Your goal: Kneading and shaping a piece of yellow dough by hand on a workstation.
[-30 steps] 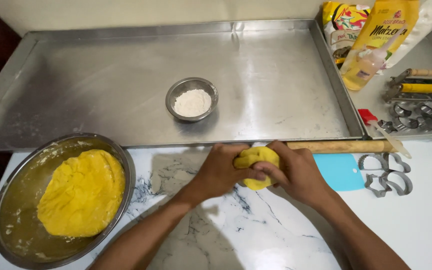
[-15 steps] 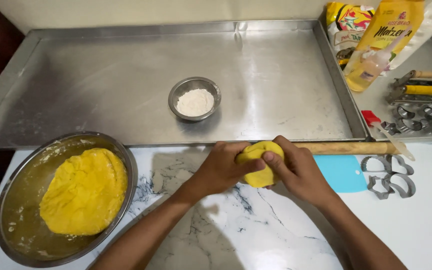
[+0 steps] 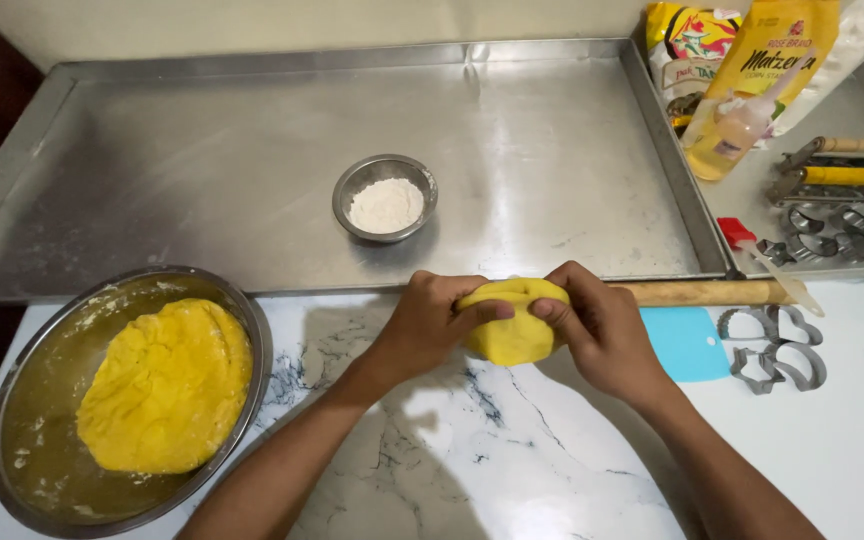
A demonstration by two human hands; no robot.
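A yellow dough ball (image 3: pixel 512 325) is clamped between the left hand (image 3: pixel 432 325) and the right hand (image 3: pixel 597 335), both pressed together around it just above the marble counter (image 3: pixel 512 470), right in front of the steel tray (image 3: pixel 202 170). In the tray a small bowl of flour (image 3: pixel 385 198) is set, just behind the ball. To the ball's left a large bowl (image 3: pixel 42 400) with more yellow dough (image 3: pixel 167 385) is seen; a rolling pin (image 3: pixel 702 292) lies along the tray's front edge behind the right hand, and a blue scraper (image 3: pixel 687 343) and metal cutters (image 3: pixel 777 350) are placed right of the ball.
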